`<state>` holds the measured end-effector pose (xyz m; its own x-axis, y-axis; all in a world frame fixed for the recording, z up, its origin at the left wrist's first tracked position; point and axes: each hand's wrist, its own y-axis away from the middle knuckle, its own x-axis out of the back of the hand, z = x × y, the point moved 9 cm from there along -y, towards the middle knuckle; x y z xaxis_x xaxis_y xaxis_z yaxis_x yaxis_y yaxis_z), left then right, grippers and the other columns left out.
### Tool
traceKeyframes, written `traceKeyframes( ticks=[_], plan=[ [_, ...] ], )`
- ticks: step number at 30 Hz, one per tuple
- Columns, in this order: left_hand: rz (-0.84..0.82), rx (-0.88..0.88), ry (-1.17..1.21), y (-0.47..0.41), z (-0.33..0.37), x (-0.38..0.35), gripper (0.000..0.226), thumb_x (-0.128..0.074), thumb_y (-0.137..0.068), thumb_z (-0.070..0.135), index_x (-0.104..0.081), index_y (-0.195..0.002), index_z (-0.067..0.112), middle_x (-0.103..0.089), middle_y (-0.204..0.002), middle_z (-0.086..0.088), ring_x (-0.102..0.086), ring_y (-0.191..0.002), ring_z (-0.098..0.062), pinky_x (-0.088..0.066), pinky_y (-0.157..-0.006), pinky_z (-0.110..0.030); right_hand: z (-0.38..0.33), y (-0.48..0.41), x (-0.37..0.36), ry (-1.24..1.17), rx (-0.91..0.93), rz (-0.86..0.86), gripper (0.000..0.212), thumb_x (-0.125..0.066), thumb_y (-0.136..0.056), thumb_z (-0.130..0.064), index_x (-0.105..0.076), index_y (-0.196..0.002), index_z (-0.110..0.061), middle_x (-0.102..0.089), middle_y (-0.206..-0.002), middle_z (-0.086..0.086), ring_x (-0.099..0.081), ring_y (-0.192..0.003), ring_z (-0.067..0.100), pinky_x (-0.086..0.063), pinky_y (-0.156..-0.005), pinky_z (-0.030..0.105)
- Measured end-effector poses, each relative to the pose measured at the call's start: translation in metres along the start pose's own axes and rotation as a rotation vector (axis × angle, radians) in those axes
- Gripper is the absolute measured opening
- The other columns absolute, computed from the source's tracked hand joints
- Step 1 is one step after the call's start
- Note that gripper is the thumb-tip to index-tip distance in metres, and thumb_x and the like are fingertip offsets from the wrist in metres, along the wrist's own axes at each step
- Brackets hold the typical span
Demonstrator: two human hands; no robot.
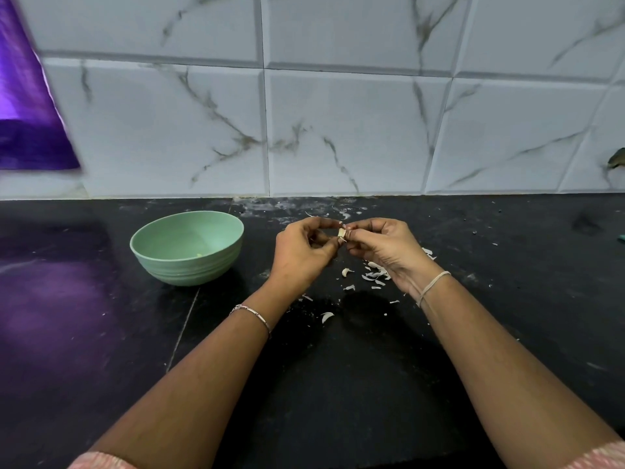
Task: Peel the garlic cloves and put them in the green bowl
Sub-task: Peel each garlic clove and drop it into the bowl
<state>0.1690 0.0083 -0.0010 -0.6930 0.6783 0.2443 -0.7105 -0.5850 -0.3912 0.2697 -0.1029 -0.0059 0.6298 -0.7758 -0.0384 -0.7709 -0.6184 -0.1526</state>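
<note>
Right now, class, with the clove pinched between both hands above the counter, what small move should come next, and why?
Probably strip off the last skin. The left hand and right hand both pinch the garlic clove, and a bit of skin seems to cling to it. Once it is bare, it can go left into the green bowl.

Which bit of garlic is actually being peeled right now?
The garlic clove pinched between the left hand and right hand; the other pieces lie loose on the black counter.

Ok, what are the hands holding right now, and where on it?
A garlic clove, held between both hands: the left hand pinches its left end, the right hand its right end.
</note>
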Motion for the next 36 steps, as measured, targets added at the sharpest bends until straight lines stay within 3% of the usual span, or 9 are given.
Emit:
traceKeyframes(
  ticks=[4,11,15,21,25,29,36],
  plan=[
    [0.043,0.002,-0.006,0.0,-0.001,0.004,0.018,-0.074,-0.083,0.01,-0.071,-0.097,0.021,-0.06,-0.055,0.011,-0.06,-0.052,0.0,-0.061,-0.073,-0.039,-0.001,-0.002,0.004,0.055,0.014,0.013,0.002,-0.074,-0.083,-0.01,-0.073,-0.084,-0.012,-0.066,-0.081,0.01,-0.055,-0.058,0.011,-0.05,-0.058,0.023],
    [0.053,-0.022,-0.033,-0.001,0.0,0.004,0.015,-0.075,-0.081,0.014,-0.071,-0.087,0.027,-0.071,-0.073,-0.003,-0.069,-0.07,-0.018,-0.061,-0.071,-0.042,-0.004,-0.001,0.004,0.199,0.065,0.044,0.006,-0.077,-0.08,-0.016,-0.075,-0.083,-0.01,-0.063,-0.069,-0.002,-0.051,-0.057,0.001,-0.041,-0.051,0.015],
    [0.066,-0.03,-0.052,-0.001,-0.001,0.004,0.013,-0.076,-0.08,0.015,-0.072,-0.089,0.023,-0.07,-0.073,-0.001,-0.069,-0.071,-0.018,-0.06,-0.071,-0.042,-0.004,-0.002,0.004,0.204,0.093,0.068,0.008,-0.077,-0.08,-0.012,-0.075,-0.083,-0.005,-0.063,-0.061,-0.008,-0.052,-0.051,-0.004,-0.04,-0.051,0.011],
    [0.057,-0.057,-0.08,-0.001,-0.002,0.003,0.016,-0.079,-0.078,0.012,-0.07,-0.089,0.019,-0.065,-0.073,0.005,-0.066,-0.069,-0.017,-0.06,-0.069,-0.042,-0.003,-0.002,0.001,0.27,0.123,0.092,0.005,-0.072,-0.084,-0.009,-0.072,-0.085,-0.004,-0.062,-0.065,-0.006,-0.05,-0.047,-0.008,-0.037,-0.049,0.007],
    [0.008,-0.046,-0.078,-0.001,-0.003,-0.001,0.019,-0.081,-0.078,0.018,-0.07,-0.093,0.02,-0.068,-0.081,0.007,-0.067,-0.074,-0.014,-0.061,-0.069,-0.04,-0.003,-0.004,-0.001,0.323,0.151,0.097,0.002,-0.069,-0.084,-0.011,-0.069,-0.083,-0.009,-0.068,-0.074,0.002,-0.057,-0.061,0.001,-0.043,-0.056,0.01],
    [-0.023,-0.002,-0.026,0.0,-0.002,-0.003,0.017,-0.077,-0.081,0.011,-0.07,-0.096,0.017,-0.07,-0.086,0.003,-0.069,-0.08,-0.016,-0.061,-0.066,-0.039,-0.005,-0.004,0.0,0.419,0.186,0.113,0.004,-0.07,-0.082,-0.016,-0.07,-0.084,-0.012,-0.073,-0.083,0.005,-0.065,-0.076,0.016,-0.05,-0.071,0.027],
    [-0.019,0.032,0.078,0.0,-0.003,-0.002,0.017,-0.072,-0.086,0.01,-0.069,-0.101,0.017,-0.065,-0.09,-0.01,-0.064,-0.07,-0.015,-0.059,-0.055,-0.029,-0.014,-0.001,-0.003,0.413,0.261,0.08,0.01,-0.068,-0.085,-0.013,-0.065,-0.079,-0.02,-0.062,-0.07,-0.006,-0.053,-0.064,0.007,-0.043,-0.062,0.022]
  ],
)
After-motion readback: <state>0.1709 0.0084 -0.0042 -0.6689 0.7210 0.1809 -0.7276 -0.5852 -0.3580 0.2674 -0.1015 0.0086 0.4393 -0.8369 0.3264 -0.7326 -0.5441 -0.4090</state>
